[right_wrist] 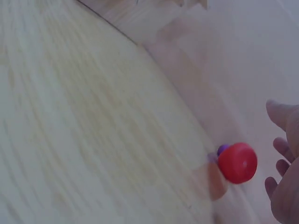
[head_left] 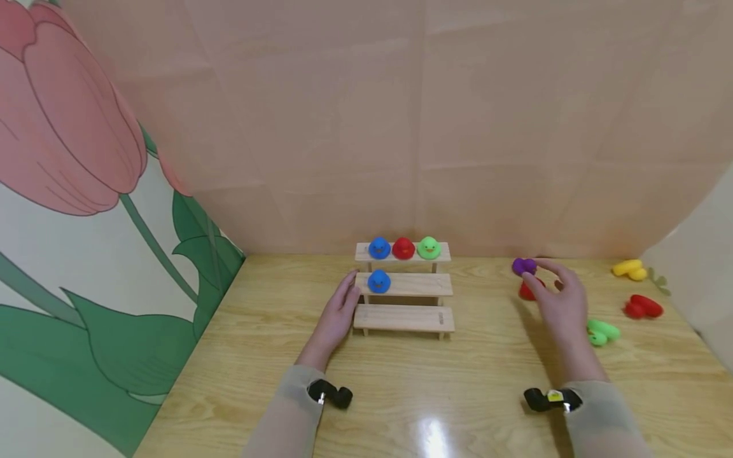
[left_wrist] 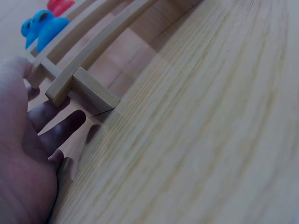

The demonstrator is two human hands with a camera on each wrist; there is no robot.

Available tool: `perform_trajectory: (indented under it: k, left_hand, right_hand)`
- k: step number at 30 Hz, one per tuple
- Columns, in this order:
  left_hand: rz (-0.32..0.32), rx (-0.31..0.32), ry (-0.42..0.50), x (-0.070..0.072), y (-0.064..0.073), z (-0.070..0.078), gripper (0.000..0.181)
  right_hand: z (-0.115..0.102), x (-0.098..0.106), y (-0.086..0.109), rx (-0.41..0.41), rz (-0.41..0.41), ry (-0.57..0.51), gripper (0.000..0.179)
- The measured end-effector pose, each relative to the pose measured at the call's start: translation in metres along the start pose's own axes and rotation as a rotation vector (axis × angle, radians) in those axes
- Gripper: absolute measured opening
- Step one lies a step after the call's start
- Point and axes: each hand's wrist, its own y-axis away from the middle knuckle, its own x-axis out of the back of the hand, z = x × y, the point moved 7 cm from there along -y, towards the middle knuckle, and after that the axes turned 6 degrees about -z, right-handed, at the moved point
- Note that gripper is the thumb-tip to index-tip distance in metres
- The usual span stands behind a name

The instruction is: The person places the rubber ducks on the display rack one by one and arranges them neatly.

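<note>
A three-step wooden rack stands at the middle back of the table. Blue, red and green toy ducks sit along its top step, and another blue duck is on the left of the middle step. My left hand rests against the rack's left end, its fingers extended in the left wrist view. Over a red duck hovers my right hand, thumb and fingers apart with nothing between them. A purple duck lies just beyond; the right wrist view shows the red duck apart from the hand.
Farther right on the wooden table lie green ducks, red ducks and yellow ducks. A pinkish sheet backs the table, and a wall with a painted tulip borders it at left.
</note>
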Motion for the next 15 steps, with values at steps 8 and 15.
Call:
perform_trajectory:
  k: [8, 15]
  left_hand:
    - [0.000, -0.002, 0.003, 0.000, 0.000, 0.002, 0.059]
    - [-0.003, -0.007, 0.002, 0.000, 0.001, 0.003, 0.060]
  right_hand:
    - [0.019, -0.004, 0.001, -0.055, -0.071, 0.007, 0.073]
    - [0.031, -0.009, -0.001, -0.054, -0.132, 0.048, 0.078]
